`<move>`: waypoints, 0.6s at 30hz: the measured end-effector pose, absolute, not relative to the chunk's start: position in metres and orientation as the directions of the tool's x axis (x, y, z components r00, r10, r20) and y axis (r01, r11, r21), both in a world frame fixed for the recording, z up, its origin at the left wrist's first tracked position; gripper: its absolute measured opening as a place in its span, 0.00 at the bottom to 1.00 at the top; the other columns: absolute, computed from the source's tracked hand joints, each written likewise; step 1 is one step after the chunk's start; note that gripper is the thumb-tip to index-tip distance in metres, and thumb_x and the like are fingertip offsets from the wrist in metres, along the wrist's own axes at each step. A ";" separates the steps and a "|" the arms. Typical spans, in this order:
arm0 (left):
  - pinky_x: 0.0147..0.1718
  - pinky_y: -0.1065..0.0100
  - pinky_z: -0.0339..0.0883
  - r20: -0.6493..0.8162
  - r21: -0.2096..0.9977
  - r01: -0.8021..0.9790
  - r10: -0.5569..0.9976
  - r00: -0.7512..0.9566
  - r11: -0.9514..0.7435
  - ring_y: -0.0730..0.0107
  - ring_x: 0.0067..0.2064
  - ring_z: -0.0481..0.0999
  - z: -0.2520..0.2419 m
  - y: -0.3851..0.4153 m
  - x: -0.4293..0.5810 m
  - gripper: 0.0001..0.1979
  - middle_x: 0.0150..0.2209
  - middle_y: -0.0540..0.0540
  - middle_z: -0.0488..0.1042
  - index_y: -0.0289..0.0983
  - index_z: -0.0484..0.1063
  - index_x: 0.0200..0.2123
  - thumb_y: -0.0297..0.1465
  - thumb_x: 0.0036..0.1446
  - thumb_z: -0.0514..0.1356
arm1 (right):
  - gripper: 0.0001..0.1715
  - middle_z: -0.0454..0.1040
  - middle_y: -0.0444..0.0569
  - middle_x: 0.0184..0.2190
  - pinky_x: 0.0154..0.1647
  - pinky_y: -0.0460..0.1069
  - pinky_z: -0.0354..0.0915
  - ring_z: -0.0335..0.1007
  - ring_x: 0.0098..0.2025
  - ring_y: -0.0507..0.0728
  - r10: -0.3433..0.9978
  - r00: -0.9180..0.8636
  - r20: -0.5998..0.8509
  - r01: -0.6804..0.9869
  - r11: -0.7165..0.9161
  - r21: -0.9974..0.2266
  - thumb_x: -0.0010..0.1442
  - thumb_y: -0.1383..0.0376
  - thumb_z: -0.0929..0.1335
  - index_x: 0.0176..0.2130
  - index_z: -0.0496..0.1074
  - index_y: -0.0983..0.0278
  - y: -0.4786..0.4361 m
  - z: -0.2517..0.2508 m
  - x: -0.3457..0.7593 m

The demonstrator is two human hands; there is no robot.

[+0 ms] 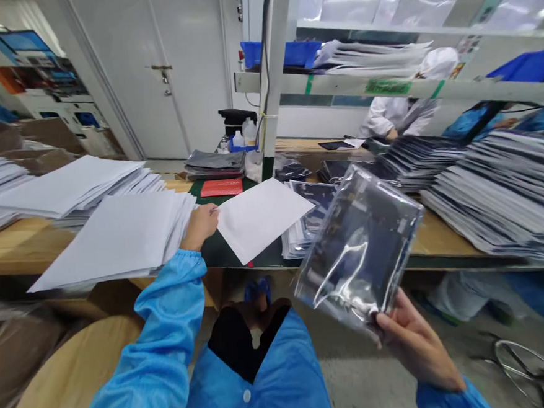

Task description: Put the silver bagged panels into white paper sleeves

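Right hand pinches an antistatic bag by its corner; left hand grips a white sheet.

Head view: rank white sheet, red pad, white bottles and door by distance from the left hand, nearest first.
From the left hand:
1. White sheet: touching, to its right.
2. Red pad: ahead.
3. White bottles: farther ahead.
4. Door: farthest, at the back.

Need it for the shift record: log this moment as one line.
left hand: on white rectangular paper sheet | right hand: holds translucent silver plastic bag
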State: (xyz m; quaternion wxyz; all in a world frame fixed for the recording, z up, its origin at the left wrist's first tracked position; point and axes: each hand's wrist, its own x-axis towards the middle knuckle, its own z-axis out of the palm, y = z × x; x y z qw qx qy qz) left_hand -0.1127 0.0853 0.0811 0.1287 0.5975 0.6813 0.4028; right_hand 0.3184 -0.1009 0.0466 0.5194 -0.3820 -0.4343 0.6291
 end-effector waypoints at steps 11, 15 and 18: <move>0.58 0.46 0.61 0.548 0.311 0.922 0.836 0.024 -0.230 0.47 0.58 0.66 0.020 0.037 -0.113 0.24 0.55 0.33 0.68 0.34 0.68 0.57 0.33 0.56 0.61 | 0.53 0.74 0.44 0.26 0.24 0.49 0.68 0.73 0.22 0.57 0.802 -0.522 -0.289 -0.304 -0.492 -0.816 0.56 0.51 0.75 0.68 0.48 0.59 -0.181 -0.064 0.223; 0.53 0.51 0.67 0.405 0.246 0.884 0.871 0.279 -0.398 0.53 0.53 0.71 -0.002 -0.003 -0.096 0.15 0.50 0.38 0.73 0.39 0.75 0.47 0.33 0.56 0.63 | 0.57 0.74 0.45 0.24 0.25 0.52 0.68 0.73 0.22 0.59 0.848 -0.378 -0.372 -0.295 -0.491 -0.820 0.55 0.48 0.74 0.69 0.46 0.63 -0.204 -0.076 0.211; 0.46 0.57 0.70 0.407 0.311 0.868 0.880 0.246 -0.386 0.59 0.44 0.75 -0.009 -0.015 -0.094 0.08 0.40 0.41 0.77 0.39 0.78 0.38 0.28 0.59 0.58 | 0.58 0.73 0.44 0.23 0.27 0.53 0.68 0.72 0.21 0.60 0.860 -0.312 -0.403 -0.267 -0.486 -0.832 0.56 0.47 0.73 0.70 0.43 0.64 -0.211 -0.074 0.207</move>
